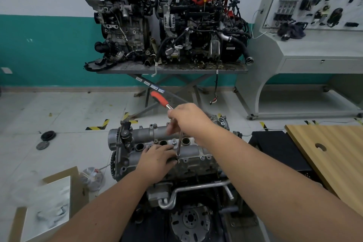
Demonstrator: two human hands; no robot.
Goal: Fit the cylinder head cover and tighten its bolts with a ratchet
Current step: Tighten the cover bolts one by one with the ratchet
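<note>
Nearest the camera, two bare forearms reach forward from the bottom edge, their elbows cut off by the frame. Between them, low down, a round flywheel (191, 222) sits in shadow, its lower part out of view, with a bent metal pipe (193, 189) above it.

The left hand (155, 160) lies palm down on the near side of the cylinder head cover (163, 149), fingers spread fairly straight and pressing near the base of the tool; the fingertips (173, 161) partly hide the bolt and socket there, so the exact contact is hard to make out. The cover sits on top of the engine in the middle of the view, its three round plug wells facing up.

The right hand (187, 119) is above the cover's far side, fingers curled round the shaft of the ratchet (179, 144). The chrome shaft runs steeply down to the cover's near edge beside the left fingers, and the red handle (158, 98) sticks out up and to the left past the knuckles. The middle of the shaft is hidden inside the fist.

To the right, a wooden board (334, 155) is cut off by the frame edge. To the left, a cardboard sheet (59, 179) and a blurred pale panel lie on the tiled floor.

Farther back, two engines (167, 19) stand on a scissor table (172, 69) against the teal-and-white wall, and a grey training board (318, 0) with mounted parts stands at the right.
</note>
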